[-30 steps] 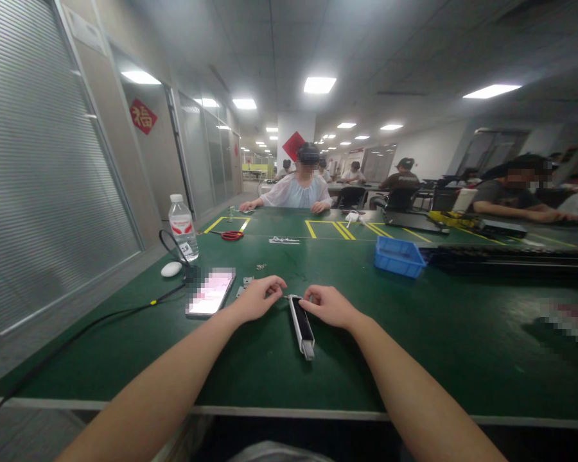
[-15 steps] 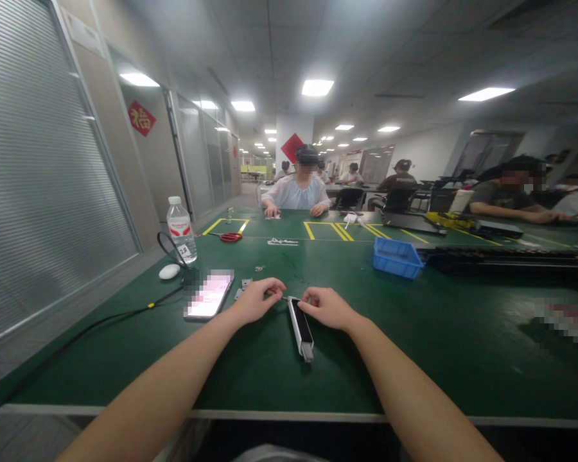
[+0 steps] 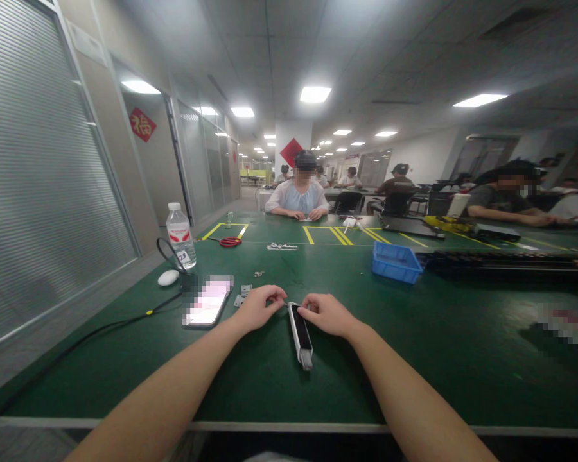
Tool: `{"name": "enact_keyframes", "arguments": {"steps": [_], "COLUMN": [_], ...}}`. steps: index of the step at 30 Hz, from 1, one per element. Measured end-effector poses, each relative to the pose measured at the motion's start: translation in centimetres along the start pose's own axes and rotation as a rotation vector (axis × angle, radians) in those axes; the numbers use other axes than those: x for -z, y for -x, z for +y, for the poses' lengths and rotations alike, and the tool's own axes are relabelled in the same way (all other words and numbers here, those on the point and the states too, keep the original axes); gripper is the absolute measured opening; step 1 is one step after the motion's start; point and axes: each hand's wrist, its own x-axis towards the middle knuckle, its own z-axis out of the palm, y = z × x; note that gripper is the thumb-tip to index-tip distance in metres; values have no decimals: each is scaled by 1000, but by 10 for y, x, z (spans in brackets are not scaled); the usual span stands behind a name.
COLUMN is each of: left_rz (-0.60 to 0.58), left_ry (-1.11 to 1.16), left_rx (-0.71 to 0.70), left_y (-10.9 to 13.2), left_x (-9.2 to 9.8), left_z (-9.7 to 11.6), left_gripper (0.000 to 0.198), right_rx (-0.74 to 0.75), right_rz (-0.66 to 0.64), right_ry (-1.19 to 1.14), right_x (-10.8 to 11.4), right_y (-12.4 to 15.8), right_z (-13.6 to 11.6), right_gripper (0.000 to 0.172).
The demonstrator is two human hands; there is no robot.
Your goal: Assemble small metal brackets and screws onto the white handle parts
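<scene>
The black-and-white device (image 3: 300,328) lies lengthwise on the tabletop (image 3: 197,391), its far end between both hands. Right hand (image 3: 331,314): fingers curled, thumb at that end — whether the grip pinches cannot be told. Left hand (image 3: 259,308): thumb and forefinger near the far corner; any pinched part is too small to confirm. For good control, brace the device with the right hand — keep left-hand movements small
</scene>
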Motion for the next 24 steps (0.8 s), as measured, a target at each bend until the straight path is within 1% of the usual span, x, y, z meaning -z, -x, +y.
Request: {"name": "enact_keyframes", "arguments": {"steps": [3, 5, 9, 11, 13, 17, 24], "left_rz": [18, 13, 1, 2, 2, -4, -20], "left_ry": [-69, -107, -136, -150, -168, -166, -65], "left_rx": [0, 14, 30, 18, 3, 4, 54], "left_y": [-1, -1, 0, 0, 0, 0, 1], "left_x": [0, 0, 0, 0, -1, -1, 0], "left_z": [-3, -3, -4, -5, -7, -8, -4], "left_gripper": [11, 9, 8, 9, 9, 11, 12], "right_rx": [7, -10, -110, -163, -184, -167, -159], "right_rz": [2, 4, 15, 11, -4, -28, -46], "right_ry": [10, 18, 69, 107, 134, 145, 114], "right_x": [1, 1, -1, -4, -7, -11, -8], "right_y": [0, 1, 3, 3, 3, 2, 2], "right_z": [-2, -4, -13, -17, -21, -24, -24], "right_gripper": [28, 33, 46, 49, 48, 42, 34]}}
